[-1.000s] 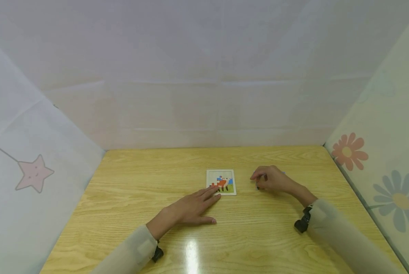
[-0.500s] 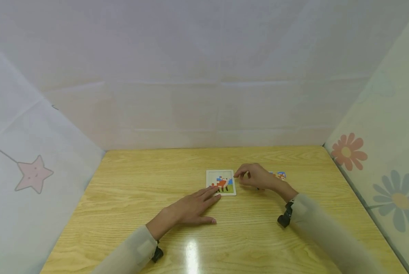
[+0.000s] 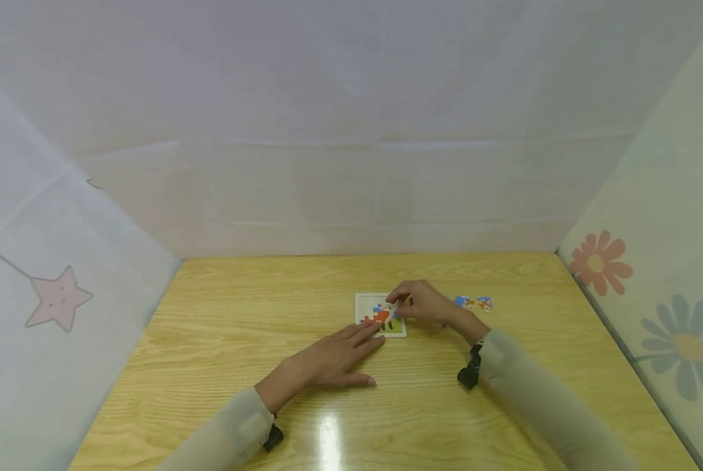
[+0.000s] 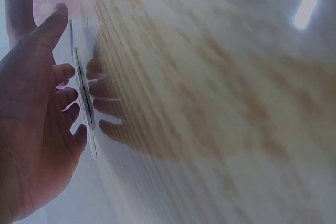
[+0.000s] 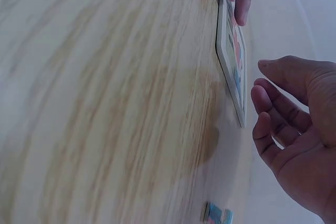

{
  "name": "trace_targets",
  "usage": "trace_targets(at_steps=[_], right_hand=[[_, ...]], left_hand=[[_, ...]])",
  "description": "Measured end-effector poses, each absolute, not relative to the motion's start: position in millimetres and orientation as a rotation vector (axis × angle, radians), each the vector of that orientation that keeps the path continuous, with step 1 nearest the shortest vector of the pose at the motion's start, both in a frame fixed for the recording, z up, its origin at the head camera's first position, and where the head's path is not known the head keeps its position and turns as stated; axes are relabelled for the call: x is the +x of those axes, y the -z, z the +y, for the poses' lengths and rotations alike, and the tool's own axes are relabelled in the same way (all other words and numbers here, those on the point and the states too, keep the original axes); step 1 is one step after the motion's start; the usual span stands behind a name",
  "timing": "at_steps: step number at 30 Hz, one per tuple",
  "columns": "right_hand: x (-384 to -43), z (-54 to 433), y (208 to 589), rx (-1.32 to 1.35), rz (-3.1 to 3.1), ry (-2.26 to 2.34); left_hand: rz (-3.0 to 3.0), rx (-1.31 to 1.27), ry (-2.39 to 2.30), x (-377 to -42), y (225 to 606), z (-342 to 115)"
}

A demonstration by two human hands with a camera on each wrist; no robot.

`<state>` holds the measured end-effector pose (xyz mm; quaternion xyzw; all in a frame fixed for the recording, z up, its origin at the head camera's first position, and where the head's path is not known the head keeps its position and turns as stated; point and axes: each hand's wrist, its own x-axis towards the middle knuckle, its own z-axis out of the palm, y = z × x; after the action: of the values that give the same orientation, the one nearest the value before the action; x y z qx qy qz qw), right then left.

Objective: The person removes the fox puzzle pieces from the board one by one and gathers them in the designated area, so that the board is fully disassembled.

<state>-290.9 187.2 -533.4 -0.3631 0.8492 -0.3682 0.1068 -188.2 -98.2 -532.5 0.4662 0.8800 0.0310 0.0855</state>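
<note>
My left hand (image 3: pixel 334 360) lies flat with its fingers stretched onto the lower left of a white-framed puzzle board (image 3: pixel 360 302). The board shows part of a fox on green and blue. My right hand (image 3: pixel 419 301) reaches over the board's right edge, thumb and fingers bent towards each other. The right wrist view shows a gap between this hand's thumb (image 5: pixel 286 72) and curled fingers (image 5: pixel 273 100). No piece shows there, though a thin one could be hidden. In the left wrist view, the left fingers (image 4: pixel 67 98) rest against the board's edge-on side.
Several loose puzzle pieces (image 3: pixel 472 303) in blue and orange lie right of the board, partly behind the right forearm. The wooden table (image 3: pixel 257 294) ends at a pale cloth wall (image 3: pixel 304 196). Patterned cloths stand on both sides.
My right hand has moved left from the loose pieces to the board's right edge, uncovering several pieces. The left hand stays on the board almost unmoved.
</note>
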Motion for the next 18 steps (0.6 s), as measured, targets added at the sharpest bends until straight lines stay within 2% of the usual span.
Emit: trace_targets(at_steps=[18], right_hand=[[-293, 166, 539, -1.008, 2.522, 1.051]], left_hand=[[2.620, 1.435, -0.034, -188, 533, -93]])
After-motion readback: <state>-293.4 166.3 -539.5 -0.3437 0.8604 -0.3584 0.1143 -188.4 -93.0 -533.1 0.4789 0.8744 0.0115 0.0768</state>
